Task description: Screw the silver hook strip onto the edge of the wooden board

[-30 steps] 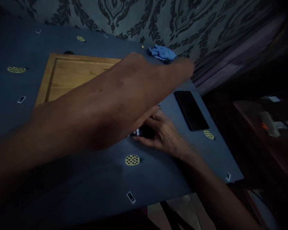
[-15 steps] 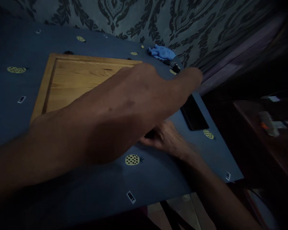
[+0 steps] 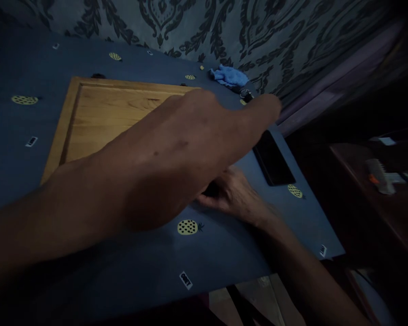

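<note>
The left hand (image 3: 193,140) spans the middle of the view, back upward and thumb stretched out to the right; its fingers are hidden beneath, so I cannot tell whether they are spread, closed or gripping anything. Just below it, the right hand (image 3: 240,194) is curled narrow around a dark object (image 3: 212,188), mostly covered by both hands, low over the worktop (image 3: 231,244). The right hand's hold looks like a steadying one, keeping the object close under the left palm so both hands can reach it; whether the left touches it cannot be seen.

Beyond the left forearm lies a wooden board (image 3: 105,108), partly covered by that arm. A black phone (image 3: 275,160) lies right of the hands, near the worktop's right edge, its far end hidden by the left thumb. Farther back, a blue cloth (image 3: 229,75) and a key ring (image 3: 245,93) sit near the patterned wall (image 3: 190,18), probably put there to be out of the way.

Most room for moving seems to be toward the front edge; the board limits the far left, and the phone and nearby edge limit the right.
</note>
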The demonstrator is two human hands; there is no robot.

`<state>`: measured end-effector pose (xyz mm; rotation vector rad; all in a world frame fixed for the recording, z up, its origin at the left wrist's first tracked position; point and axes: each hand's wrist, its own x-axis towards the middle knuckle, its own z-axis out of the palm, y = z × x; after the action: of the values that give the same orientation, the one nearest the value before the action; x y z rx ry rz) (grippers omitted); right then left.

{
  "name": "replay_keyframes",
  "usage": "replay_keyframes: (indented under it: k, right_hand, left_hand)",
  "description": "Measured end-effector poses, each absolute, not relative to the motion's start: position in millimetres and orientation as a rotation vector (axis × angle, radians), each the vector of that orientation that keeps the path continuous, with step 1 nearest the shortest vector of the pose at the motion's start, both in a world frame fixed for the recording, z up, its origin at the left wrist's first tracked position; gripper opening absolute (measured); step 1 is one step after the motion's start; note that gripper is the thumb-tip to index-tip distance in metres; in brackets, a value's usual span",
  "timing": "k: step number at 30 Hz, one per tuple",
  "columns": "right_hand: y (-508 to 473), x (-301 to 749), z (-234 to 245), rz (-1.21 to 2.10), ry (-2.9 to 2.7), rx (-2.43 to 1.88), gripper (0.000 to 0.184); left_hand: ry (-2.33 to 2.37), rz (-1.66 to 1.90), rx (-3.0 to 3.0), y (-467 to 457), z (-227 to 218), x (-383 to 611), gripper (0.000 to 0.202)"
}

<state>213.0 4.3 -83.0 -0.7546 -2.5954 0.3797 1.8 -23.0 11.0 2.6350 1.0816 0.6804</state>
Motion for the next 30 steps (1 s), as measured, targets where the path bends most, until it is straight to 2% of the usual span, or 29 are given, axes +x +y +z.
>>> replay_keyframes:
  k: [11,16,20,30]
  right_hand:
    - [2.7,214.7,-81.1,0.385,-2.624,-0.751,0.048]
    - [2.8,214.4,-83.0,0.365,-2.624,-0.765,0.045]
    - [2.8,214.7,-84.0,0.355,-2.616,-0.755,0.046]
    - [2.9,211.7,-79.8,0.412,-2.578,-0.743,0.045]
  left_hand:
    - [1.195,0.523,2.565,-18.9,17.1,2.8,0.036]
    - [1.134,0.569,2.59,-20.2,13.6,1.0,0.028]
    - [1.129,0.59,2.57,-20.7,10.4,1.1,0.031]
    - [1.067,0.661,2.76,-22.2,8.8,-0.5,0.023]
